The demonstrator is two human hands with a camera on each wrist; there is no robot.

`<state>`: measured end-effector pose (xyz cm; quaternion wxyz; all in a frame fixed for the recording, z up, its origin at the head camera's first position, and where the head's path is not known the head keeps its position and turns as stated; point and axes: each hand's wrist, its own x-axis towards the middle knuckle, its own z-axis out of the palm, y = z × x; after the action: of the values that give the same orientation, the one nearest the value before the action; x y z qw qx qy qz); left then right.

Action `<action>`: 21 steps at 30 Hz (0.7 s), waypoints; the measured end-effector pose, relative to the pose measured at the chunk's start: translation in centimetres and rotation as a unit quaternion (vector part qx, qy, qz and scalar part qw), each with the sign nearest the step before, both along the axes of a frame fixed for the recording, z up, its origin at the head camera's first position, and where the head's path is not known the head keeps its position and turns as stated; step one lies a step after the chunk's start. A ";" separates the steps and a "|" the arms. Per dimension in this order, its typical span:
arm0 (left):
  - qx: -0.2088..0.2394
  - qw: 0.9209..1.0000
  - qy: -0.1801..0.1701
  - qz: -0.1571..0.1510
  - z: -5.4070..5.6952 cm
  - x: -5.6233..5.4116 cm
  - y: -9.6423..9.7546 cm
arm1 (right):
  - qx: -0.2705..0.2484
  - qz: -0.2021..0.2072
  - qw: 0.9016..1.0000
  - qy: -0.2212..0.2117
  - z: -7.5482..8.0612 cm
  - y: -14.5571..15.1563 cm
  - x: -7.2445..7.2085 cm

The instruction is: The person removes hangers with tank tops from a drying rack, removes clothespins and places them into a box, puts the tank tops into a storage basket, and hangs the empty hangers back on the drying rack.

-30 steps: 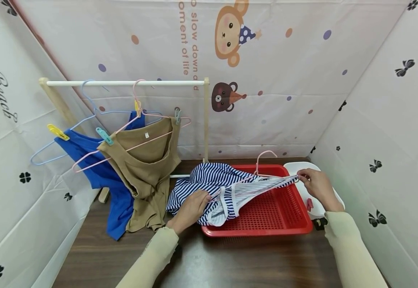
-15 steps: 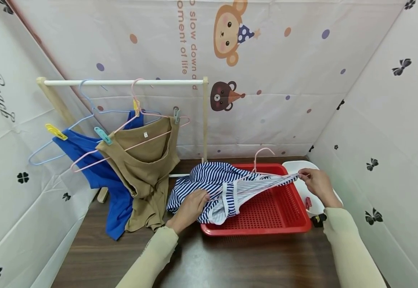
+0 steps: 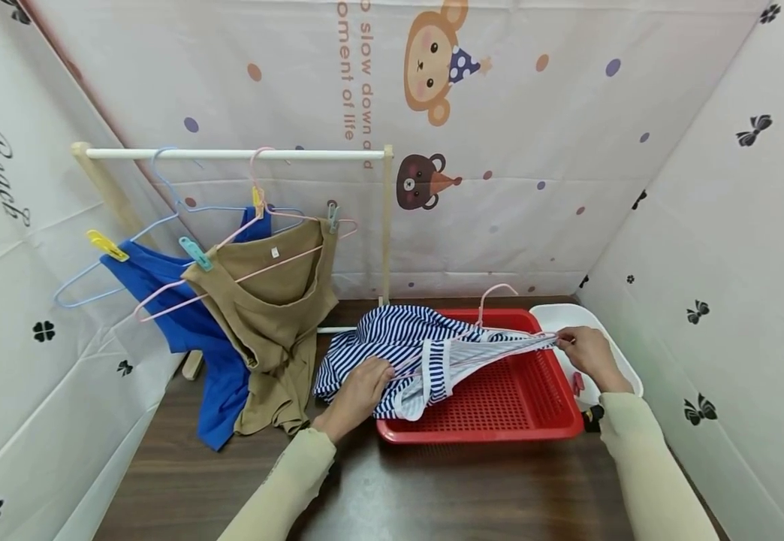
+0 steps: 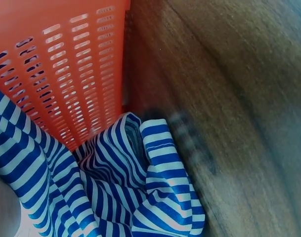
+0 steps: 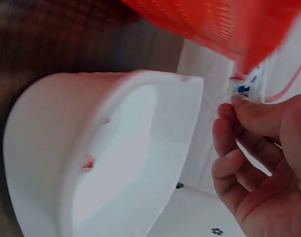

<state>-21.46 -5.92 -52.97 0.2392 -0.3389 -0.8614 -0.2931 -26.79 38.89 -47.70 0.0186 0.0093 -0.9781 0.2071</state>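
A navy-and-white striped sleeveless top lies stretched over the red basket, with a pink hanger partly inside it. My left hand grips the top and the hanger's near arm; that hand barely shows in the left wrist view, where striped folds hang by the basket. At the other end, my right hand pinches the top's narrow strap around the hanger's far tip. The right wrist view shows thumb and forefinger pressed together on the cloth. Much of the hanger's bar is hidden by fabric.
To the left stands a rack with brown trousers and a blue garment, both clipped on hangers. A white tub holding red clothespins sits right of the basket, below my right hand.
My right hand has dipped slightly and come a little inward with the strap. The striped band near my left hand has slid a bit right. The left hand stays almost still.
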 end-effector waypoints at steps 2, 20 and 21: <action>0.002 1.000 -0.002 0.004 -0.1 0.0 0.1 | -0.001 0.014 1.000 0.001 0.3 0.0 0.1; -0.010 1.000 0.013 0.000 -0.2 -0.1 0.3 | -0.069 0.030 0.991 -0.112 1.6 -0.2 0.7; -0.011 1.000 0.009 0.000 -0.2 -0.1 0.3 | -0.065 0.032 0.992 -0.105 1.6 -0.3 0.9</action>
<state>-21.52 -5.58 -53.14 0.2431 -0.3443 -0.8622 -0.2810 -25.94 38.61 -46.09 -0.0902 0.0172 -0.9584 0.2702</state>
